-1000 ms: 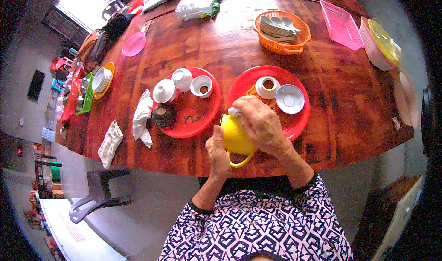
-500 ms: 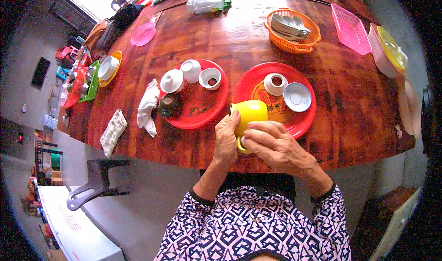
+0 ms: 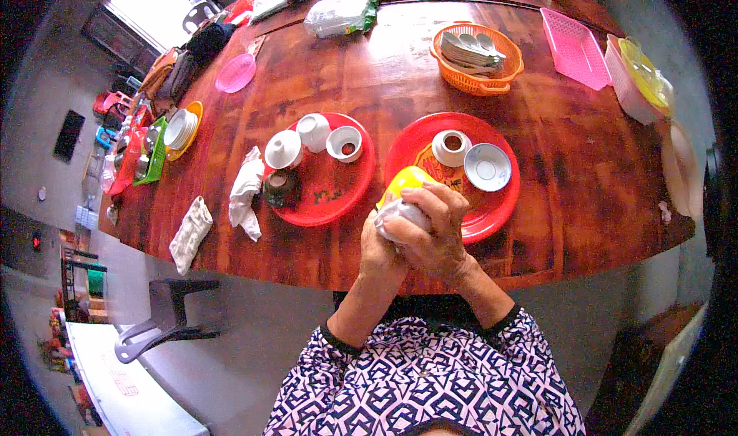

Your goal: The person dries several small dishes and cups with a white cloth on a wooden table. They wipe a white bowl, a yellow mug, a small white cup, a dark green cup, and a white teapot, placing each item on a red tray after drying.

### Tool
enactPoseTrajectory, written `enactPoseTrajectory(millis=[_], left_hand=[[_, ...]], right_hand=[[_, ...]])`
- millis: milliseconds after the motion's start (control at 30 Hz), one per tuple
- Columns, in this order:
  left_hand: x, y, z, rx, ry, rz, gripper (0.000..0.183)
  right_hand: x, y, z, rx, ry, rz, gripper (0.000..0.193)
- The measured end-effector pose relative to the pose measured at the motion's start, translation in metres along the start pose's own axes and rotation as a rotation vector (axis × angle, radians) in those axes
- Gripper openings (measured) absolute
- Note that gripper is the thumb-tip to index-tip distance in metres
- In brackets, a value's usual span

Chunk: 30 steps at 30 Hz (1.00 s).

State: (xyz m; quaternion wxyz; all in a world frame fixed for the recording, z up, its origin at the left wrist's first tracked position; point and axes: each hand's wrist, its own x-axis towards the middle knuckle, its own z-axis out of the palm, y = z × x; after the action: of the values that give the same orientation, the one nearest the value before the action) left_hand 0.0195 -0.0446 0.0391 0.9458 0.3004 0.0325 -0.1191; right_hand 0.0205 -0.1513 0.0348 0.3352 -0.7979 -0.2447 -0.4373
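In front of me, over the table's near edge, my left hand (image 3: 379, 245) is wrapped round a yellow mug (image 3: 409, 180). My right hand (image 3: 438, 225) closes over a bunched white cloth (image 3: 406, 215) pressed against the mug; the mug's handle is hidden. Just beyond is a round red tray (image 3: 509, 209) with a white cup (image 3: 452, 145) and a small white bowl (image 3: 487, 167). To its left, another red tray (image 3: 346, 194) carries several white cups (image 3: 344, 143) and a dark green cup (image 3: 282, 188).
A crumpled white cloth (image 3: 246, 194) and a folded cloth (image 3: 191, 235) lie left. Farther off stand an orange basket (image 3: 492, 89) of white spoons, a pink basket (image 3: 575, 48), a pink plate (image 3: 235, 73) and stacked white dishes (image 3: 181, 129). A dark stool (image 3: 173, 317) is below left.
The mug has turned and tipped, so less of it shows. My right hand has moved up and left over it, and the bunched cloth has come into sight.
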Motion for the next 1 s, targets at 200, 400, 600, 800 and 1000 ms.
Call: enactPoseTrajectory(millis=[200, 400, 600, 800, 1000], left_hand=[[0.023, -0.013, -0.024, -0.025, 0.113, -0.176, 0.033], [0.020, -0.017, -0.003, -0.099, 0.246, -0.167, 0.041], [0.023, -0.008, -0.017, -0.350, 0.157, -0.189, 0.041], [0.023, 0.001, -0.037, -0.283, 0.061, -0.210, 0.043], [0.021, -0.006, -0.036, -0.379, 0.103, -0.169, 0.040]], right_hand=[[0.015, -0.005, 0.006, 0.031, 0.133, 0.288, 0.024], [0.005, 0.018, 0.023, 0.202, 0.242, 0.738, 0.025], [-0.007, 0.006, 0.017, -0.045, 0.151, 0.443, 0.031], [-0.024, 0.001, 0.002, 0.253, -0.103, 0.224, 0.032], [-0.009, 0.012, -0.006, 0.130, -0.068, 0.348, 0.031]])
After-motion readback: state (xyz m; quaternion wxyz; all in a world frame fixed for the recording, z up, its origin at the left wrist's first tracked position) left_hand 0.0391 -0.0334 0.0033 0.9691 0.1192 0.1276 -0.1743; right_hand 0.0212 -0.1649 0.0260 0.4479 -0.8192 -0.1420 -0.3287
